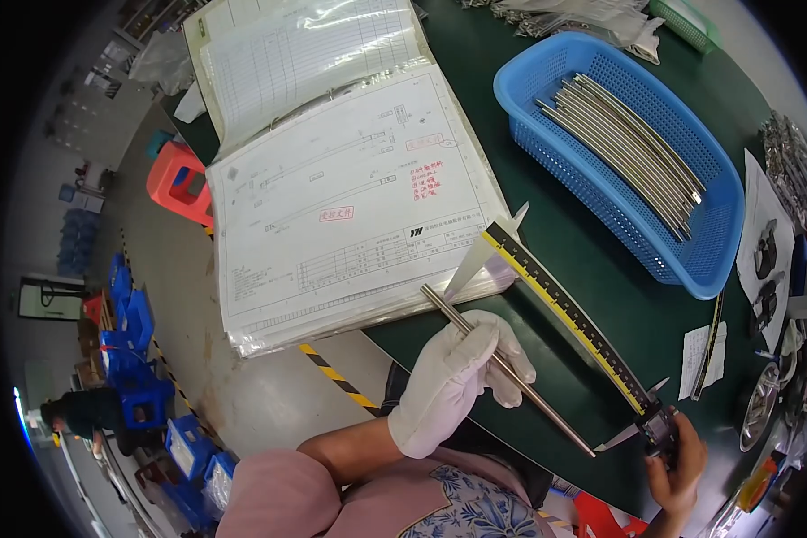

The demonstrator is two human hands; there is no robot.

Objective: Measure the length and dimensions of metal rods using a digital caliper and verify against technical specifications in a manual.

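Hiding rod (547, 408) middle — gloved left hand (453, 381)

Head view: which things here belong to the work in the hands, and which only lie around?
In use: metal rod in gloved left hand; caliper in bare right hand; drawing binder.
Lying about: blue basket of rods; red stool; paper slip.

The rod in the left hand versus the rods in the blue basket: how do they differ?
The held rod looks straight; the basket rods are gently curved. The held rod is single, gripped by the gloved left hand and laid along the caliper that the bare right hand holds; the basket rods lie loose in a bundle inside the blue basket. Both are thin, silvery metal.
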